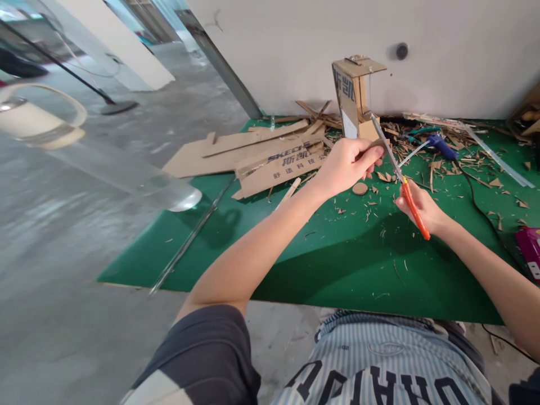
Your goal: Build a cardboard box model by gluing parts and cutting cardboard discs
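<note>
My left hand [352,163] pinches a small brown cardboard piece [378,144] between thumb and fingers. In my right hand [419,205] is a pair of scissors with orange handles [413,208]; its blades point up and away, right beside the cardboard piece. Whether the blades touch the piece I cannot tell. Below my left hand a round cardboard disc [360,188] lies on the green table mat [337,264]. Behind the hands stands an upright cardboard structure [346,93] with a flat top.
Flat cardboard sheets [282,160] lie left of the hands. A blue glue gun [442,146] with a black cord rests among cardboard scraps at right. A magenta box [529,250] sits at the right edge. A clear bottle [126,174] with a cream cap stands at left.
</note>
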`<state>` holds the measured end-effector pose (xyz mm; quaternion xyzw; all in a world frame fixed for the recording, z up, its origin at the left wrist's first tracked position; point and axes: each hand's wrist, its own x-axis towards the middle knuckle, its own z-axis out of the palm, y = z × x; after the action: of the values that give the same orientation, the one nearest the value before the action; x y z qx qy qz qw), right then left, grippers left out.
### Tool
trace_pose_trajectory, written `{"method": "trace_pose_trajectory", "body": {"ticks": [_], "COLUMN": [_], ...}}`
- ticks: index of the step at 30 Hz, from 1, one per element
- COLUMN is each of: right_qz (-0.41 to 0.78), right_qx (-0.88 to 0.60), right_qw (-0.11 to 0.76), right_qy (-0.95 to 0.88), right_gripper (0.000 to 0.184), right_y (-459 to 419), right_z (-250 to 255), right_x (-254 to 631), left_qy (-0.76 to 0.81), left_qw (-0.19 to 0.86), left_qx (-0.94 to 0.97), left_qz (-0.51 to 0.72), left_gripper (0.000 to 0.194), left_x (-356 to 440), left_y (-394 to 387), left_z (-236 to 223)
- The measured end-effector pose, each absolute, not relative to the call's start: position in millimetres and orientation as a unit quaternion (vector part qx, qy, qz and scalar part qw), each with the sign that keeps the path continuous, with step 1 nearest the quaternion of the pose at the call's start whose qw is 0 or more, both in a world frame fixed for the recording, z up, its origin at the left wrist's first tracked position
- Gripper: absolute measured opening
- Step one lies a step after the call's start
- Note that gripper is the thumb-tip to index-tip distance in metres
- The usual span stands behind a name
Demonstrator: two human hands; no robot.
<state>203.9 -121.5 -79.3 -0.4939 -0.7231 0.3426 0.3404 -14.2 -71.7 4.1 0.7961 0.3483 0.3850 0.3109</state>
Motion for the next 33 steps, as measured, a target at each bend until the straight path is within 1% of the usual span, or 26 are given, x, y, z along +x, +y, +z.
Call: {"method": "trace_pose_trajectory", "body": {"ticks": [6, 8, 11, 15, 20, 25, 29, 33], "right_qz": [0.335, 0.330, 0.340, 0.372, 0.370, 0.353, 0.331, 0.323], "right_qx": [-0.505, -0.515, -0.510, -0.477, -0.464, -0.471, -0.486, -0.483], "right_qw": [0.371, 0.374, 0.371, 0.343, 0.316, 0.317, 0.325, 0.348], "right_qy": [-0.704, -0.697, -0.698, -0.718, -0.740, -0.744, -0.741, -0.735], "right_gripper": [0.051, 0.050, 0.052, 0.054, 0.055, 0.053, 0.054, 0.051], "right_y": [-121.5, -122.8, -125.2, -127.2, -127.5, -126.3, -123.6, -122.2], "right_z": [-82.8, -83.3, -81.9, -77.0, -72.7, -74.2, -77.3, -80.8], "right_x": [199.7, 197.7, 197.5, 203.5, 209.3, 208.1, 206.8, 205.5], "left_qy": [0.322, 0.312, 0.319, 0.330, 0.345, 0.342, 0.341, 0.342], "left_qw": [0.365, 0.373, 0.367, 0.390, 0.397, 0.380, 0.377, 0.370], "left_qx": [0.741, 0.739, 0.742, 0.740, 0.755, 0.778, 0.779, 0.765], "left_qz": [0.463, 0.466, 0.461, 0.438, 0.391, 0.364, 0.367, 0.402], "left_gripper": [0.055, 0.053, 0.044, 0.035, 0.032, 0.027, 0.028, 0.035], "left_x": [-3.9, -1.3, -1.1, -6.3, -13.9, -18.5, -18.3, -11.2], "left_y": [-70.9, -73.1, -76.2, -75.7, -73.8, -76.1, -74.4, -75.6], "left_z": [-14.0, -16.1, -12.4, -3.2, 7.0, 14.3, 12.1, 3.8]}}
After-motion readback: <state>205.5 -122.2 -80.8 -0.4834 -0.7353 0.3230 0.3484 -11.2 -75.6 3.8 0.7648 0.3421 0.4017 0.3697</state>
